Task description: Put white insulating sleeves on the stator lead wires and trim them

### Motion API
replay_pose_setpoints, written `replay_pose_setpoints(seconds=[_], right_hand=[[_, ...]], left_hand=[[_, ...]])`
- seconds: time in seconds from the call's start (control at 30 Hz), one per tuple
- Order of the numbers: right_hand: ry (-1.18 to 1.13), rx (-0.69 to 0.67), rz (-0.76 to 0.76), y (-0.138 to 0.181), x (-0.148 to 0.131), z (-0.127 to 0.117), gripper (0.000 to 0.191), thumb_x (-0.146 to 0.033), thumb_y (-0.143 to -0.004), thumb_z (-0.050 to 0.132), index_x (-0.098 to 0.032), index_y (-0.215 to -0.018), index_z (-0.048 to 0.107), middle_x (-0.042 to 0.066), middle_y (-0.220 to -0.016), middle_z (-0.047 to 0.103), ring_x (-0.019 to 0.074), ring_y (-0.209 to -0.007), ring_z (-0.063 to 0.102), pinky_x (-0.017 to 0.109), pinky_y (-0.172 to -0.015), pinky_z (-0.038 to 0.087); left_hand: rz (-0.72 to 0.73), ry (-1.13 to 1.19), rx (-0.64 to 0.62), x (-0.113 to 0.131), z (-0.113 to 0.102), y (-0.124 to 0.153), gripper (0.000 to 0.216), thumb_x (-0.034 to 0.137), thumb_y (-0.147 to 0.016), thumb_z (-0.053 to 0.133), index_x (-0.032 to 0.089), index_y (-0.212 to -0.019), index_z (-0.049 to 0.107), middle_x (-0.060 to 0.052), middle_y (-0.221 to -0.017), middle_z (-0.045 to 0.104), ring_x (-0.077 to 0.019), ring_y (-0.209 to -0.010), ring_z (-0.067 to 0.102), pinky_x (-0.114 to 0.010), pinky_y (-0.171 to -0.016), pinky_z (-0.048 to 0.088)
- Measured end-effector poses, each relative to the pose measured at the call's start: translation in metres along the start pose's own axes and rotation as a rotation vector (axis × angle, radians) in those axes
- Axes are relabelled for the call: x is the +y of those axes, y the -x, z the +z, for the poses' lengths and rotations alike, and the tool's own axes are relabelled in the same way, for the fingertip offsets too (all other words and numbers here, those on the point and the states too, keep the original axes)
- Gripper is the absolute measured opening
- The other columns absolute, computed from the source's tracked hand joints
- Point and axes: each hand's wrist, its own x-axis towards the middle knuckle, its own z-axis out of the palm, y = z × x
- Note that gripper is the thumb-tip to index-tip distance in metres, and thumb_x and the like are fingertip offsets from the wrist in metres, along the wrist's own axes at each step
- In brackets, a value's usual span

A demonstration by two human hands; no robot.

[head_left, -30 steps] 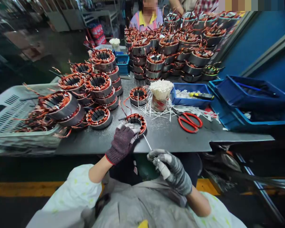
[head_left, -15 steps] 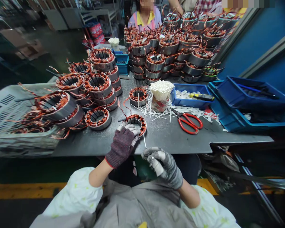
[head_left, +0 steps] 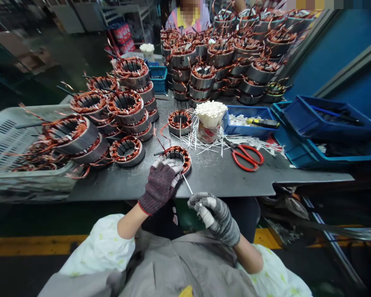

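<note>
Though dark inside — copper-red stator [head_left: 186,156]

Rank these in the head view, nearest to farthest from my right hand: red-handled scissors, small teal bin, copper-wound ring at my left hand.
1. Copper-wound ring: at your left hand, ahead-left of your right hand.
2. Red-handled scissors: on the table, ahead-right.
3. Small teal bin: far back, left.

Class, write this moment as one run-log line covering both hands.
left hand: on wound ring | right hand: holds white strip | scissors: on table, untouched
</note>
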Motion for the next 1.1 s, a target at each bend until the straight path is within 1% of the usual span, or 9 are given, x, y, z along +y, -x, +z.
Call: replay_pose_setpoints(seconds=[0.17,0.33,0.47,0.63,0.73,0.87,0.97,1.03,1.1], right_hand=[[-0.005,-0.014,-0.025,-0.007,-0.005,-0.001,0.018,-0.011,-0.095,0.051,-0.023,-0.098,0.065,0.005,-0.098,0.074,0.0147,-0.084,0.073,0.027,-0.075,0.060],[0.036,0.026,-0.117,-0.039,0.003,0.006,0.018,-0.013,-0.096,0.051,-0.022,-0.101,0.066,0.007,-0.102,0.073,0.0155,-0.092,0.072,0.029,-0.083,0.059],[-0.025,0.059,-0.144,-0.057,0.006,0.018,0.017,-0.014,-0.097,0.050,-0.021,-0.096,0.065,0.007,-0.099,0.071,0.0148,-0.091,0.070,0.028,-0.084,0.058],[-0.054,0.213,-0.133,-0.047,0.012,0.029,0.012,-0.017,-0.093,0.055,-0.023,-0.094,0.065,0.007,-0.098,0.071,0.0170,-0.089,0.071,0.030,-0.079,0.059],[0.021,0.244,-0.134,-0.044,0.013,0.032,0.016,-0.014,-0.088,0.057,-0.024,-0.096,0.067,0.006,-0.101,0.072,0.0182,-0.096,0.071,0.032,-0.087,0.057],[0.111,0.294,-0.088,-0.052,0.012,0.031,0.015,-0.017,-0.086,0.059,-0.023,-0.097,0.068,0.007,-0.102,0.073,0.0188,-0.098,0.071,0.030,-0.088,0.056],[0.303,0.324,0.015,-0.058,0.014,0.029,0.016,-0.024,-0.084,0.061,-0.022,-0.099,0.068,0.006,-0.091,0.072,0.0190,-0.082,0.070,0.029,-0.075,0.056],[0.495,0.310,0.090,-0.058,0.018,0.028,0.009,-0.027,-0.084,0.061,-0.021,-0.085,0.068,0.004,-0.077,0.068,0.0183,-0.069,0.065,0.029,-0.066,0.051],[0.626,0.292,0.112,-0.056,0.023,0.030,0.016,-0.028,-0.086,0.058,-0.022,-0.072,0.064,0.003,-0.067,0.064,0.0180,-0.063,0.062,0.029,-0.063,0.048]], left_hand=[[0.013,-0.013,0.013,-0.001,0.000,0.000,0.025,0.022,-0.099,0.049,0.020,-0.119,0.064,-0.007,-0.118,0.072,-0.0250,-0.122,0.060,-0.050,-0.113,0.037],[0.023,-0.044,0.038,-0.004,0.003,0.002,0.024,0.023,-0.098,0.050,0.020,-0.118,0.063,-0.008,-0.118,0.072,-0.0254,-0.121,0.061,-0.049,-0.111,0.039],[0.082,-0.072,0.165,-0.006,0.005,0.005,0.030,0.017,-0.095,0.049,0.020,-0.124,0.058,-0.009,-0.118,0.071,-0.0250,-0.119,0.062,-0.047,-0.109,0.043],[0.129,-0.131,0.342,-0.014,0.016,0.003,0.030,0.017,-0.094,0.055,0.021,-0.123,0.057,-0.008,-0.112,0.073,-0.0254,-0.109,0.067,-0.046,-0.104,0.046],[0.141,-0.135,0.377,-0.018,0.020,0.003,0.030,0.018,-0.093,0.055,0.021,-0.123,0.058,-0.008,-0.113,0.074,-0.0260,-0.108,0.068,-0.046,-0.103,0.046],[0.138,-0.153,0.363,-0.020,0.023,0.007,0.033,0.014,-0.090,0.051,0.021,-0.122,0.059,-0.008,-0.114,0.074,-0.0263,-0.106,0.068,-0.044,-0.098,0.048],[0.132,-0.181,0.363,-0.021,0.024,0.009,0.035,0.012,-0.089,0.050,0.021,-0.121,0.059,-0.009,-0.114,0.074,-0.0278,-0.109,0.067,-0.045,-0.096,0.047],[0.139,-0.185,0.374,-0.021,0.024,0.009,0.036,0.011,-0.088,0.048,0.020,-0.121,0.059,-0.009,-0.112,0.074,-0.0284,-0.108,0.067,-0.046,-0.096,0.047],[0.147,-0.180,0.379,-0.020,0.023,0.007,0.037,0.010,-0.088,0.047,0.019,-0.121,0.058,-0.009,-0.112,0.074,-0.0280,-0.106,0.067,-0.046,-0.097,0.047]])
